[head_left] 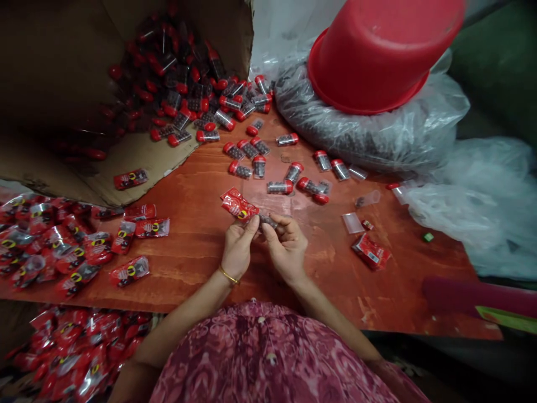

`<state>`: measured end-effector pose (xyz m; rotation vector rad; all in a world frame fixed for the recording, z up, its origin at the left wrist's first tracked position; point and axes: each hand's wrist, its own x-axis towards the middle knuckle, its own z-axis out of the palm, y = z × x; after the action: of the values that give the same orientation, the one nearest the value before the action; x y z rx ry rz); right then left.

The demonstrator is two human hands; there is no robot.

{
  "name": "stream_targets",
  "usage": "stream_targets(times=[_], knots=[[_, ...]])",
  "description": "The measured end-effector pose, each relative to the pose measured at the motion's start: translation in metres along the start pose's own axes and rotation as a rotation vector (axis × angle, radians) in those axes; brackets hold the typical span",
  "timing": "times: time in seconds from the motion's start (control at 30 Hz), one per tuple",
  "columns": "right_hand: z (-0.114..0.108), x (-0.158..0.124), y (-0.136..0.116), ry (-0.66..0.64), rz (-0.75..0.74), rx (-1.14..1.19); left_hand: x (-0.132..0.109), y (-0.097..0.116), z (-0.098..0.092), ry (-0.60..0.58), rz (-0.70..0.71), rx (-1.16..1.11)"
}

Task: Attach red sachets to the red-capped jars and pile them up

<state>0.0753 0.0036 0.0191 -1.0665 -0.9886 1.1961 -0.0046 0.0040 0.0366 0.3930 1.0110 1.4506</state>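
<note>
A reddish wooden tabletop [201,240], seen through the head camera I am watching from afar, is strewn with red-capped tubes [279,187] spilling from a cardboard box [138,157]. Filled packets [54,246] are heaped at the left, and an upturned red basin [377,50] sits on a plastic bag [369,134]. At the near edge, the left hand [237,246] pinches a red packet [239,206] just above the surface, fingers closed on its lower end. The right hand [287,243] grips a small tube [267,221], fingers curled tight around it. The tube sits at the packet's end, so I judge it is being bagged. Going further would call for an open packet mouth and a straight push.
</note>
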Motion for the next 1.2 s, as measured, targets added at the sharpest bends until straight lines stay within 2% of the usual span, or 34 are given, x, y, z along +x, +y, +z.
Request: stream_targets(times=[0.07, 0.17, 0.27, 0.33, 0.47, 0.6, 0.7, 0.8, 0.9, 1.07, 1.2], knots=[[0.000, 0.000, 0.001, -0.043, 0.002, -0.006, 0.001, 0.006, 0.002, 0.020, -0.011, -0.049], [0.000, -0.002, 0.002, -0.031, 0.033, 0.038, 0.004, 0.012, 0.002, 0.058, -0.077, -0.062], [0.000, -0.005, 0.001, -0.016, 0.115, 0.115, 0.006, 0.012, -0.002, 0.013, -0.118, 0.025], [0.000, -0.004, -0.002, -0.014, 0.163, 0.156, 0.006, 0.010, -0.004, -0.028, -0.075, 0.132], [-0.002, 0.002, -0.007, -0.057, 0.244, 0.220, 0.004, 0.009, -0.006, -0.028, 0.034, 0.321], [-0.002, 0.006, -0.008, -0.080, 0.302, 0.275, 0.006, 0.009, -0.004, -0.051, 0.056, 0.235], [0.000, 0.003, -0.006, -0.067, 0.291, 0.262, 0.009, 0.007, -0.002, -0.060, 0.028, 0.179], [0.003, 0.000, -0.005, 0.020, 0.226, 0.204, 0.009, 0.003, -0.002, -0.085, 0.005, 0.197], [0.003, 0.000, -0.002, 0.090, 0.186, 0.174, 0.006, 0.000, -0.002, -0.060, 0.022, 0.217], [-0.009, 0.006, -0.002, -0.080, 0.295, 0.182, 0.006, 0.002, -0.003, -0.073, -0.037, 0.213], [-0.017, 0.009, -0.007, -0.207, 0.330, 0.176, 0.011, 0.009, -0.003, -0.106, -0.012, 0.128]])
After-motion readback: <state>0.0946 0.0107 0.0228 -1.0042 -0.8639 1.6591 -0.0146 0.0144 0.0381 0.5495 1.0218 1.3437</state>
